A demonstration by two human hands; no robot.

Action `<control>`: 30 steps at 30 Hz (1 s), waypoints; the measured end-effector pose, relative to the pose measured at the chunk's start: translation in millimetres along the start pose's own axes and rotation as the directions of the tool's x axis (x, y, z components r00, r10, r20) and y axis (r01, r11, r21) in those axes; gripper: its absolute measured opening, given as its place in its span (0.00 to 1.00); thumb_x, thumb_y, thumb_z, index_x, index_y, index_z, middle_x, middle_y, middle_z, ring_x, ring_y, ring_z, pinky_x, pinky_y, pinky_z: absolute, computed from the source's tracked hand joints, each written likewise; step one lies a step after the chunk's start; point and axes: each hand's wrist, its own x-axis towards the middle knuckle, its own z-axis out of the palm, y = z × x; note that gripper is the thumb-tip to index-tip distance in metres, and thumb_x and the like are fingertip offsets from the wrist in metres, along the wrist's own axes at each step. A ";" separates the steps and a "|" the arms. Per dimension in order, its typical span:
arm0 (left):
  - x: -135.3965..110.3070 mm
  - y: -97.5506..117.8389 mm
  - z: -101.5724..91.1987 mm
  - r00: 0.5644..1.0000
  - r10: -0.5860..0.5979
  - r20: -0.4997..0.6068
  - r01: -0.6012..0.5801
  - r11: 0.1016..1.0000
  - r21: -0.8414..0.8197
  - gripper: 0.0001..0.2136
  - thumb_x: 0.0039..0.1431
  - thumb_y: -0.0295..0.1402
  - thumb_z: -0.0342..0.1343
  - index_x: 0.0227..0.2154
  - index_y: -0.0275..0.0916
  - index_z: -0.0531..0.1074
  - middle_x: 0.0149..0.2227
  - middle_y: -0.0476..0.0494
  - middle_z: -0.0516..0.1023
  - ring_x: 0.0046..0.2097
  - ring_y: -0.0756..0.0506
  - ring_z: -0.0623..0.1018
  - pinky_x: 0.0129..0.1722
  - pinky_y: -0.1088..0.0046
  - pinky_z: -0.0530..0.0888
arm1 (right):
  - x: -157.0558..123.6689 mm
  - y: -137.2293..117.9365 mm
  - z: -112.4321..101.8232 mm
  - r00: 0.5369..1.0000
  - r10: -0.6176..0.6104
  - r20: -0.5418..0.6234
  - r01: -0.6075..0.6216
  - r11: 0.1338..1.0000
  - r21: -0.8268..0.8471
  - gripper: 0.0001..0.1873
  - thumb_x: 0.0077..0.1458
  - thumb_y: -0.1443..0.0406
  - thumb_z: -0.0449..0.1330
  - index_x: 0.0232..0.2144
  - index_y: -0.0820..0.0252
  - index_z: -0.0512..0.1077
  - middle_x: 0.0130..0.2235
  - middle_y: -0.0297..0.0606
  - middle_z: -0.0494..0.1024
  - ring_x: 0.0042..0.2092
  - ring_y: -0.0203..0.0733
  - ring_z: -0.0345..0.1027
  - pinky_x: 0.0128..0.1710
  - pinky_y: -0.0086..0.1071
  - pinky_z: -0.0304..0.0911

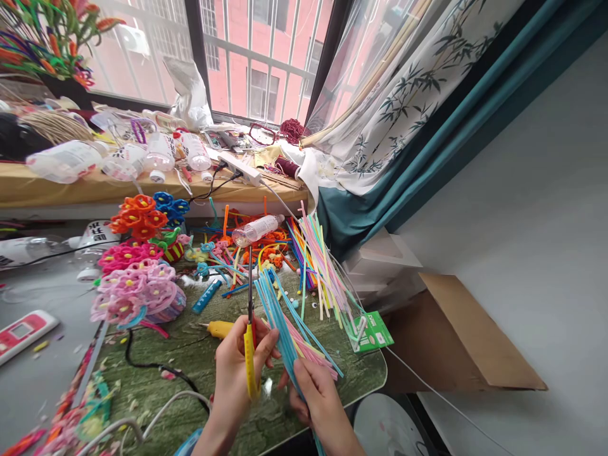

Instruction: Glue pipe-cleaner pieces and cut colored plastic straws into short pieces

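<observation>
My left hand (230, 373) is closed around scissors (250, 358) with yellow and red handles, their blades pointing up and away from me. Its thumb and fingertips come close to a bundle of light blue pipe cleaners (281, 326); whether they press on it I cannot tell. My right hand (319, 394) grips that bundle lower down, its fingers wrapped around the stems. Behind the bundle, pink and yellow pipe cleaners (311, 349) lie on the green tabletop (190, 415). A yellow-handled tool (220, 329) lies behind my left hand, partly hidden.
Pipe-cleaner flowers in pink (137, 291) and orange (137, 215) stand at left. Pastel pipe cleaners (325, 266) and a green card (373, 332) lie at right. A plastic bottle (258, 230) rests among scraps. Cables cross the table; a cardboard box (482, 329) stands beyond its right edge.
</observation>
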 end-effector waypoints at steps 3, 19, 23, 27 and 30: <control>-1.7 -0.5 -0.1 1.000 0.014 -0.007 -0.014 1.000 0.014 0.14 0.44 0.40 0.68 0.24 0.39 0.69 0.20 0.55 0.72 0.19 0.52 0.71 0.17 0.79 0.68 | 0.1 0.3 -0.8 1.000 0.020 0.002 -0.020 1.000 0.015 0.33 0.54 0.38 0.51 0.27 0.63 0.71 0.14 0.22 0.54 0.15 0.25 0.40 0.14 0.23 0.39; -3.7 2.1 -1.3 0.999 -0.048 -0.024 0.048 0.999 -0.023 0.17 0.40 0.40 0.70 0.27 0.39 0.68 0.16 0.59 0.67 0.18 0.55 0.64 0.17 0.82 0.63 | 1.3 6.1 -2.9 1.000 -0.007 -0.014 0.007 1.000 -0.012 0.35 0.55 0.38 0.51 0.29 0.65 0.75 0.14 0.25 0.55 0.16 0.28 0.43 0.15 0.26 0.40; -5.0 4.5 0.3 0.997 -0.057 -0.050 0.055 0.998 -0.041 0.18 0.40 0.41 0.70 0.27 0.40 0.68 0.16 0.60 0.66 0.17 0.55 0.63 0.17 0.81 0.60 | 0.3 8.3 0.0 1.000 -0.008 -0.030 0.009 1.000 0.022 0.35 0.54 0.38 0.51 0.29 0.64 0.74 0.14 0.24 0.55 0.16 0.28 0.42 0.15 0.26 0.40; -4.9 5.5 0.4 0.996 -0.063 -0.059 0.060 0.996 -0.061 0.17 0.41 0.41 0.69 0.27 0.39 0.67 0.16 0.60 0.65 0.18 0.55 0.62 0.17 0.82 0.59 | -0.5 9.9 2.2 0.999 -0.020 -0.037 0.022 0.998 0.058 0.31 0.55 0.40 0.53 0.27 0.63 0.72 0.14 0.23 0.54 0.16 0.27 0.40 0.16 0.25 0.38; -4.8 4.8 0.1 0.996 -0.058 -0.068 0.053 0.996 -0.074 0.17 0.41 0.40 0.69 0.27 0.39 0.67 0.16 0.60 0.64 0.18 0.55 0.62 0.17 0.82 0.59 | 0.2 11.9 1.0 1.000 -0.004 0.001 0.004 0.997 0.078 0.31 0.52 0.39 0.55 0.26 0.62 0.70 0.15 0.23 0.53 0.17 0.27 0.40 0.16 0.26 0.37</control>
